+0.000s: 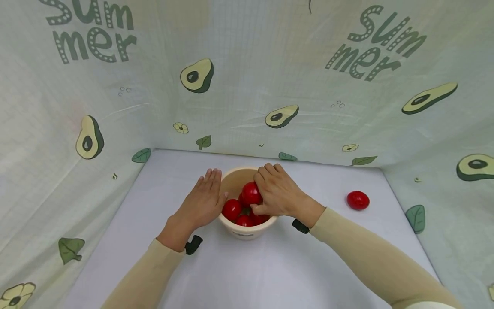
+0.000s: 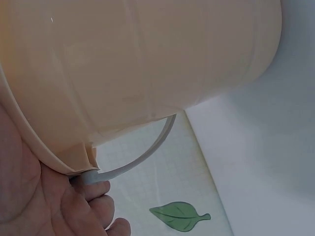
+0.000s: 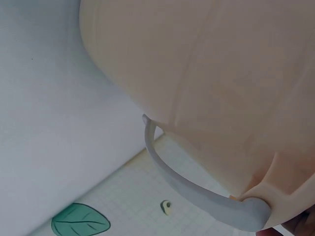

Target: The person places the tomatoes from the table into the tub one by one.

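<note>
A cream bucket (image 1: 233, 182) stands on the table with several red tomatoes (image 1: 232, 210) inside. My right hand (image 1: 281, 192) reaches over its right rim and grips a tomato (image 1: 251, 193) above the others. On the opposite side, my left hand (image 1: 203, 201) rests against the rim with its fingers straight. In the left wrist view, the palm lies at the rim next to the joint of the grey handle (image 2: 140, 158). The right wrist view shows the bucket's outer wall (image 3: 197, 73) and the handle hanging down the far side; most of the right hand is out of that frame.
Another tomato (image 1: 358, 200) lies by itself on the white table (image 1: 308, 266), right of the bucket. A patterned cloth (image 1: 239, 94) with avocados and lettering hangs behind the table and along both sides.
</note>
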`<state>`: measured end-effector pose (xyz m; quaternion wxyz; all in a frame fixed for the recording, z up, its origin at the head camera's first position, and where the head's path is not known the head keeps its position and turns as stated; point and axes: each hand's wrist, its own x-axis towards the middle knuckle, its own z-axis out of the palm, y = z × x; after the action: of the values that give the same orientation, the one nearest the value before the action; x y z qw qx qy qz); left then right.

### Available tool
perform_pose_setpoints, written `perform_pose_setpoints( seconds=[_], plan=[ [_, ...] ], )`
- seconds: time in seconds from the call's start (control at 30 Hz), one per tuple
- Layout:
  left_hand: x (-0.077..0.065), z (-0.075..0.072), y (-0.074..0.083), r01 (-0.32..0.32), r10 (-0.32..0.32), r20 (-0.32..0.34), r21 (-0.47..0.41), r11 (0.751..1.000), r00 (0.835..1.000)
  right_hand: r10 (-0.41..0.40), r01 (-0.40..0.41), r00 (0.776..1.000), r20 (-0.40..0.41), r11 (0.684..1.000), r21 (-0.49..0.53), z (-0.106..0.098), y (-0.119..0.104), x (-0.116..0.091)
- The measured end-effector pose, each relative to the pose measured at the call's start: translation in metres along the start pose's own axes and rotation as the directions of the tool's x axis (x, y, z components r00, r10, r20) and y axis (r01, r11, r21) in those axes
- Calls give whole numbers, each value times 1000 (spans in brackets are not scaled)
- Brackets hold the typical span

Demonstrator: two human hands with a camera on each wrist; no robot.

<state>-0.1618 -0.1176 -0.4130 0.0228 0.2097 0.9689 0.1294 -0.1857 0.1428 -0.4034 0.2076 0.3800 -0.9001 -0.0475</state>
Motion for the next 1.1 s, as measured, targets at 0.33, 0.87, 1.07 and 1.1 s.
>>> perform_pose_setpoints(
  seconds=[0.33,0.87,1.07,1.1],
  plan=[
    [2,-1,-2,-9,9,0,-2,1000,1000,9,-9,1000,-6,1000,4,-1,1,-1],
    [5,-2,-4,14,-13,25,-24,1000,1000,77,-83,986,-149,996,-39,-2,9,-15],
    [5,-1,-3,10,-9,19,-33,999,1000,223,-228,955,-195,974,1,-5,39,-42],
    [5,-1,-3,9,-8,19,-33,999,1000,254,-258,947,-195,966,6,-4,45,-49]
  ],
)
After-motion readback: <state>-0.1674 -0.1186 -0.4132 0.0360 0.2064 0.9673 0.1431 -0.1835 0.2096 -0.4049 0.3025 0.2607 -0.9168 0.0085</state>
